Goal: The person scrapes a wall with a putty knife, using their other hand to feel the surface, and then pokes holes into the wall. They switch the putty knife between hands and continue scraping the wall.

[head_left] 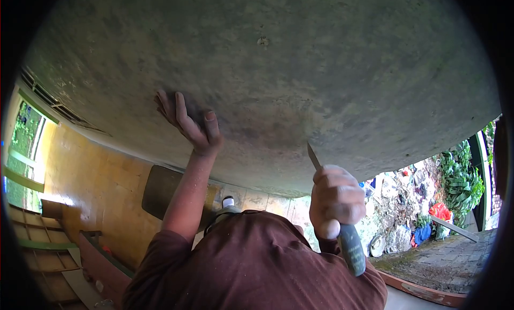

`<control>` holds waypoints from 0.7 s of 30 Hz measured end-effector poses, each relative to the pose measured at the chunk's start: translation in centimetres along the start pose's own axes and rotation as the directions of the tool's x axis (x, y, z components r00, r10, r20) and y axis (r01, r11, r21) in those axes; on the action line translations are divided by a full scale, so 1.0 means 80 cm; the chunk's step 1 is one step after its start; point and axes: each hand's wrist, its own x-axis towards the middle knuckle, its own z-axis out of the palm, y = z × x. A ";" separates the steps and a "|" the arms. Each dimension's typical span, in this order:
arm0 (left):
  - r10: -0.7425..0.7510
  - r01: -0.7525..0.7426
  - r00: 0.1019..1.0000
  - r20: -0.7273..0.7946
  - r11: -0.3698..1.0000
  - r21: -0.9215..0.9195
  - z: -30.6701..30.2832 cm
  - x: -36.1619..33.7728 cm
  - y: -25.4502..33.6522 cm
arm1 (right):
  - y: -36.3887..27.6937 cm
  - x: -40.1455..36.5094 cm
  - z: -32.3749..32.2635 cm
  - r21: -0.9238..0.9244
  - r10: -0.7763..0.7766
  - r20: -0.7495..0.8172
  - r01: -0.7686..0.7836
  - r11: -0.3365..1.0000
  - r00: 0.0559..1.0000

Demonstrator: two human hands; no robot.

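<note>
In the head view a large grey, blotchy wall surface (257, 95) spreads over the upper part, with a small pale chipped spot near its top middle. My left hand (193, 122) is raised at the left with fingers spread, its fingertips at the wall, and it holds nothing. My right hand (338, 200) is wrapped around a knife (314, 155). A narrow metal blade points up from the fist, its tip at or very near the wall. The thick, dark blue-green handle sticks out below the fist. Part of the handle is hidden by my fingers.
Left are a yellowish wall (101, 176), a window opening (27, 138) and a reddish-brown wooden piece (107, 267). Below my left forearm stands a dark panel (160, 189). Rubbish (399, 203) and green plants (460, 176) lie outside at right, beyond a ledge (439, 262).
</note>
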 end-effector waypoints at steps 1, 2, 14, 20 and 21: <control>0.005 -0.005 1.000 0.000 1.000 0.000 0.002 0.000 -0.001 | -0.001 0.001 -0.001 -0.016 -0.001 0.002 0.001 1.000 1.000; -0.008 0.008 1.000 -0.021 1.000 -0.011 0.003 0.000 -0.001 | 0.006 0.001 -0.001 -0.018 -0.001 -0.003 0.001 1.000 1.000; -0.015 0.015 1.000 -0.002 1.000 0.011 0.001 0.001 0.005 | 0.023 -0.006 -0.006 -0.052 0.010 0.110 -0.004 0.999 0.994; -0.002 0.002 1.000 -0.007 1.000 0.006 0.004 0.000 0.001 | 0.030 0.006 -0.007 0.033 0.069 0.114 -0.073 0.997 0.991; 0.010 -0.011 0.999 -0.046 1.000 -0.018 0.007 0.000 -0.001 | 0.030 -0.001 -0.003 -0.002 -0.002 0.112 0.002 1.000 0.994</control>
